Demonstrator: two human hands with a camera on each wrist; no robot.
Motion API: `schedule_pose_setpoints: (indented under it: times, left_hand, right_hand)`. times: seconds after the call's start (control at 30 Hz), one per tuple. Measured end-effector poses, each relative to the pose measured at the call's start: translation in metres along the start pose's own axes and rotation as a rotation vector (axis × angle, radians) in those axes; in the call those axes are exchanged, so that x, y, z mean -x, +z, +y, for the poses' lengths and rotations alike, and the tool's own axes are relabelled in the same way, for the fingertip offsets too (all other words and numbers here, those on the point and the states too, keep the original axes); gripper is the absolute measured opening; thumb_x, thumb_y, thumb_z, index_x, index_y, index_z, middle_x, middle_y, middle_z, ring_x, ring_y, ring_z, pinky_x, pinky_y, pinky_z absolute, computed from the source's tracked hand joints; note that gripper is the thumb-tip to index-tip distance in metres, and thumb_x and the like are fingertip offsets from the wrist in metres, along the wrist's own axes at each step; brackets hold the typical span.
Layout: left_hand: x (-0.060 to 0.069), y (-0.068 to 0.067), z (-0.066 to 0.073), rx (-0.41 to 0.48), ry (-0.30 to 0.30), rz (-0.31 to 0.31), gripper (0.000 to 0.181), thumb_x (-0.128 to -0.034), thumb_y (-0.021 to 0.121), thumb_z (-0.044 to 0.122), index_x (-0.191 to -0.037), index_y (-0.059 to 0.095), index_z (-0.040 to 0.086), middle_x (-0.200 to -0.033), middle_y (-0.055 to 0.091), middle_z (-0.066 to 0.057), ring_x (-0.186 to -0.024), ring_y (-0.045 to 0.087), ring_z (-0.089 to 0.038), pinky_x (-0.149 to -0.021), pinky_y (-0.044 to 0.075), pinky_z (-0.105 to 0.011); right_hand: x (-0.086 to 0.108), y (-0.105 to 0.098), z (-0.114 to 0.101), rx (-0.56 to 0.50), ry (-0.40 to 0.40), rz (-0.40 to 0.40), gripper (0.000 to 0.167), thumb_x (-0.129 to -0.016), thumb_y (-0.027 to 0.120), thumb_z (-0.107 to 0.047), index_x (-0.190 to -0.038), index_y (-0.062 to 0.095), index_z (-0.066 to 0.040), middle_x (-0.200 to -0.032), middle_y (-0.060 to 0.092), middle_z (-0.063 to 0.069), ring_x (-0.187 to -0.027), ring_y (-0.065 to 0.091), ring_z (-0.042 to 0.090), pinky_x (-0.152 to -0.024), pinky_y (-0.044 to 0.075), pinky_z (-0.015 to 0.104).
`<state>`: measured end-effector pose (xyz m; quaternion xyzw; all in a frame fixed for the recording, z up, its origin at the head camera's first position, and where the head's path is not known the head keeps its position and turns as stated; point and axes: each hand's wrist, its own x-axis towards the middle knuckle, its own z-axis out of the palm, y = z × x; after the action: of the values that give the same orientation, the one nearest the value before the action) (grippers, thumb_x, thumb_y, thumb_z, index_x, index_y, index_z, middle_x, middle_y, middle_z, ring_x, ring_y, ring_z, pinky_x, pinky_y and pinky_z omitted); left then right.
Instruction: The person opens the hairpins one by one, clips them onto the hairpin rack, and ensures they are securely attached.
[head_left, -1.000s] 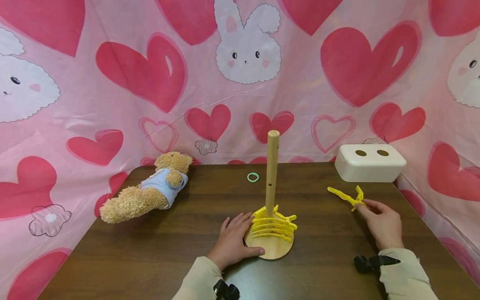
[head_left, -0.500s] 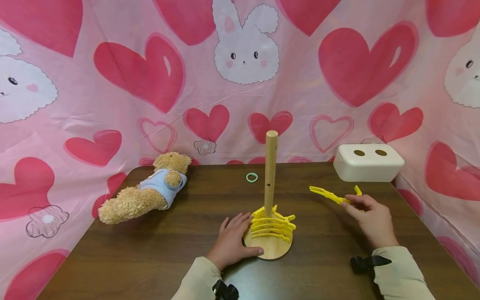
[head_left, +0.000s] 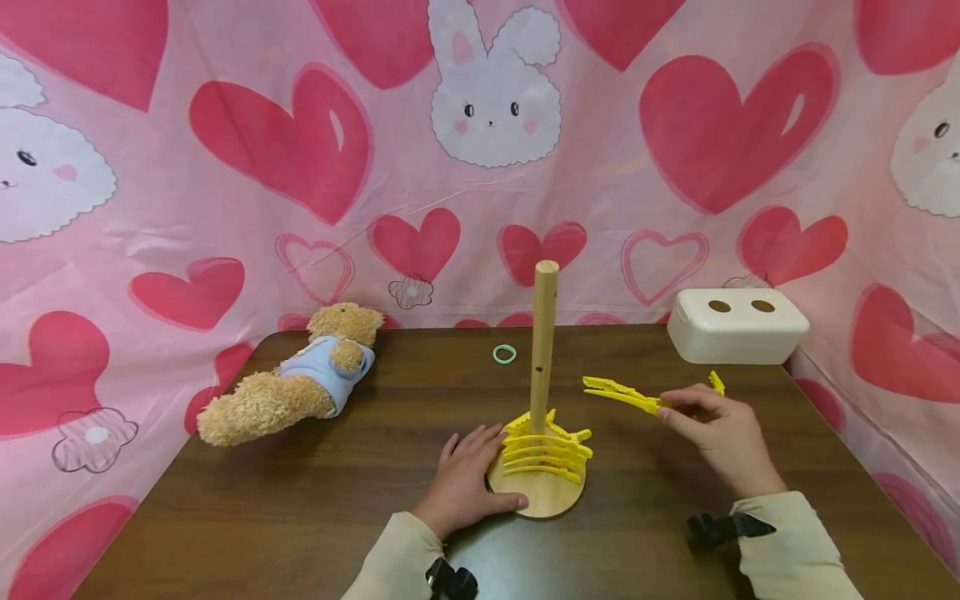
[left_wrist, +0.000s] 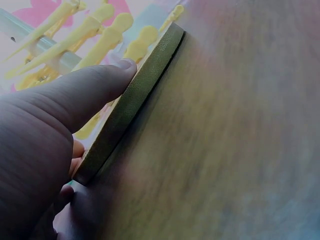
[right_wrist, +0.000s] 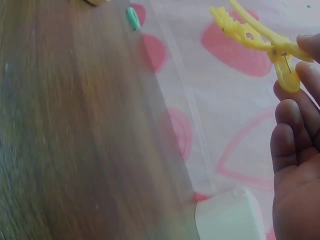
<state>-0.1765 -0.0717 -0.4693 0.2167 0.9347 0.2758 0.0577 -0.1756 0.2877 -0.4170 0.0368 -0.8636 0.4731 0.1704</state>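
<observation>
"Yellow clip [head_left: 618, 394]: where is it sitting?"
"It's hovering over the brown table [head_left: 622, 483], to the right of the wooden post [head_left: 543, 333]."
"How is the right hand [head_left: 723, 437] holding it?"
"Thumb and fingers are pinching its handle end across a narrow gap."
"And the left hand [head_left: 468, 487]?"
"Its fingers are lying spread, thumb touching the round base [head_left: 551, 500], gripping nothing. More yellow clips [head_left: 546, 454] are clustering around the post's lower end."

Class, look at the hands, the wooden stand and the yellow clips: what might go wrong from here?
The right hand pinches the held clip by its handle end, so it might slip. The row of clips is crowded, so a bump might shift some. If the left hand leaves the wooden base, the tall stand might wobble.
</observation>
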Motion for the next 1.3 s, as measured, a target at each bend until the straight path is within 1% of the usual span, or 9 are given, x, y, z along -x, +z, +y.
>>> schedule_pose_setpoints:
  times: [0.1, 0.2, 0.3, 0.47, 0.53, 0.73, 0.83, 1.07, 1.3]
  left_hand:
    - [0.0, 0.0, 0.0, -0.002, 0.005, 0.006, 0.098, -0.0761, 0.074, 0.069, -0.152, 0.046, 0.013, -0.16, 0.036, -0.002, -0.149, 0.027, -0.029, -0.117, 0.01, -0.063]
    - [-0.001, 0.001, -0.001, -0.004, 0.009, 0.012, 0.097, -0.076, 0.075, 0.068, -0.151, 0.047, 0.013, -0.16, 0.036, -0.001, -0.149, 0.028, -0.028, -0.118, 0.01, -0.062]
    - [-0.001, 0.002, -0.001, -0.005, 0.011, 0.017, 0.097, -0.076, 0.075, 0.068, -0.151, 0.047, 0.014, -0.16, 0.037, -0.001, -0.149, 0.028, -0.028, -0.117, 0.01, -0.062]
    - [0.0, 0.001, 0.0, 0.004, 0.001, 0.008, 0.097, -0.0759, 0.075, 0.068, -0.152, 0.046, 0.014, -0.16, 0.036, -0.001, -0.149, 0.027, -0.028, -0.118, 0.009, -0.062]
    - [0.0, 0.001, 0.0, 0.004, 0.0, 0.005, 0.097, -0.0759, 0.075, 0.068, -0.152, 0.046, 0.014, -0.16, 0.036, -0.001, -0.149, 0.027, -0.028, -0.118, 0.009, -0.062]
    - [0.0, 0.0, 0.0, 0.006, 0.004, 0.006, 0.097, -0.0764, 0.075, 0.068, -0.152, 0.046, 0.014, -0.16, 0.036, -0.002, -0.149, 0.028, -0.028, -0.118, 0.01, -0.062]
    - [0.0, -0.001, 0.0, 0.008, 0.005, 0.004, 0.098, -0.0764, 0.075, 0.068, -0.152, 0.045, 0.013, -0.16, 0.036, -0.002, -0.149, 0.027, -0.028, -0.118, 0.01, -0.062]
    - [0.001, -0.001, 0.001, -0.001, 0.009, 0.005, 0.098, -0.076, 0.076, 0.067, -0.152, 0.045, 0.013, -0.161, 0.036, -0.003, -0.149, 0.028, -0.029, -0.117, 0.01, -0.062]
    - [0.001, -0.001, 0.001, -0.001, 0.006, -0.002, 0.099, -0.0761, 0.076, 0.067, -0.152, 0.045, 0.013, -0.161, 0.035, -0.002, -0.149, 0.027, -0.029, -0.118, 0.009, -0.062]
  right_hand:
    - [0.001, 0.001, -0.006, -0.013, 0.0, -0.034, 0.023, -0.089, 0.079, -0.023, -0.108, 0.076, -0.008, -0.097, 0.071, -0.001, -0.085, 0.061, 0.012, -0.073, 0.052, 0.016]
    - [0.002, 0.003, -0.013, -0.024, -0.02, -0.051, 0.021, -0.089, 0.079, -0.022, -0.105, 0.077, -0.009, -0.096, 0.071, 0.0, -0.081, 0.062, 0.014, -0.07, 0.054, 0.019]
    - [0.003, 0.005, -0.021, -0.034, -0.058, -0.061, 0.017, -0.088, 0.08, -0.019, -0.102, 0.077, -0.01, -0.094, 0.07, 0.001, -0.079, 0.062, 0.014, -0.067, 0.054, 0.021]
    - [0.006, 0.008, -0.033, -0.104, -0.136, -0.084, 0.013, -0.085, 0.081, -0.009, -0.098, 0.077, -0.009, -0.092, 0.07, 0.002, -0.081, 0.065, 0.014, -0.068, 0.055, 0.023]
    - [0.008, 0.009, -0.038, -0.126, -0.155, -0.091, 0.014, -0.084, 0.081, -0.006, -0.097, 0.077, -0.008, -0.092, 0.07, 0.003, -0.081, 0.065, 0.014, -0.069, 0.056, 0.023]
    - [0.012, 0.011, -0.048, -0.13, -0.158, -0.125, 0.013, -0.084, 0.081, -0.008, -0.095, 0.077, -0.012, -0.094, 0.07, 0.001, -0.083, 0.063, 0.016, -0.07, 0.055, 0.024]
    - [0.013, 0.014, -0.049, -0.128, -0.164, -0.14, 0.013, -0.084, 0.082, -0.008, -0.095, 0.077, -0.014, -0.093, 0.07, 0.0, -0.083, 0.063, 0.016, -0.069, 0.055, 0.025]
    - [0.015, 0.026, -0.052, -0.207, -0.228, -0.147, 0.018, -0.081, 0.083, -0.003, -0.096, 0.077, -0.012, -0.094, 0.07, 0.002, -0.084, 0.064, 0.016, -0.073, 0.056, 0.023]
    - [0.018, 0.034, -0.055, -0.241, -0.21, -0.177, 0.018, -0.083, 0.082, -0.007, -0.1, 0.075, -0.011, -0.1, 0.071, 0.004, -0.089, 0.067, 0.017, -0.08, 0.056, 0.024]
